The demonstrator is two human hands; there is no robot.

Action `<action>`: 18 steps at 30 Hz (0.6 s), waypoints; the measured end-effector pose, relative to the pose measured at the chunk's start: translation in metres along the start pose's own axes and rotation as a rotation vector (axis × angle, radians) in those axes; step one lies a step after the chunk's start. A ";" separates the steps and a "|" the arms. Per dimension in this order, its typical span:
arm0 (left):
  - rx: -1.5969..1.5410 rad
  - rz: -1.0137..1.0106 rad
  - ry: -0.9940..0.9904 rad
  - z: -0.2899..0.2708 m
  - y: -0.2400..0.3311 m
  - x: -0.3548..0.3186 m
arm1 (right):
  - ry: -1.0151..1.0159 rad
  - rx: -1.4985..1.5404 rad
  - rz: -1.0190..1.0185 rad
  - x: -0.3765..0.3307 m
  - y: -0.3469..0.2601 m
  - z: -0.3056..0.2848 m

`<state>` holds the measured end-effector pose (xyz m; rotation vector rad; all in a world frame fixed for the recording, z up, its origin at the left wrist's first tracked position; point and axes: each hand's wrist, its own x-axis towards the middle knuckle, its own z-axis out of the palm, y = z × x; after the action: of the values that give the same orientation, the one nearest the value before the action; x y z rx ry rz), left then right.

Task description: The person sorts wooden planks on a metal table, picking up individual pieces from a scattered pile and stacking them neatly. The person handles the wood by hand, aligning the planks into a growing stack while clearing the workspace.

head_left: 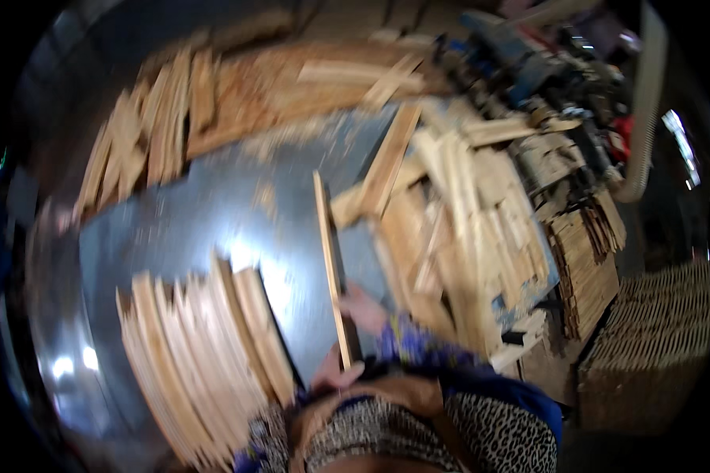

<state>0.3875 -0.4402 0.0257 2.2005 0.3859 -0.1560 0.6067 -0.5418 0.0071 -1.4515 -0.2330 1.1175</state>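
Observation:
A narrow wooden board (329,260) stands on its edge in front of me, its long side running away from my body. Around its near end my left hand (335,374) is closed, with the thumb on the right side. Farther up, my right hand (363,309) grips the same board from the right; some of its fingers are blurred or hidden. A row of similar boards (197,339) is set side by side on edge, left of my hands, on a shiny metal tabletop (158,225).
Loose planks (465,205) lie in a jumbled heap to the right. More slats (158,126) rest on a wooden board surface (252,98) at the far side. Stacked wood pieces (647,339) stand at the right, below a pale hose (647,102) and cluttered machinery (528,71).

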 end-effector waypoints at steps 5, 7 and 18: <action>0.472 0.530 -0.167 -0.045 -0.070 -0.080 | -0.117 -1.296 -0.215 0.023 0.017 0.028; 0.620 0.480 -0.428 -0.067 -0.094 -0.098 | 0.080 -0.822 -0.022 0.023 0.025 0.067; 0.408 0.422 0.215 -0.104 -0.039 -0.173 | 0.304 -1.260 -0.201 -0.016 0.035 0.214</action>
<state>0.2089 -0.3737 0.1019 2.6570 -0.0066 0.2553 0.4275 -0.4206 0.0264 -2.5830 -0.9542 0.5073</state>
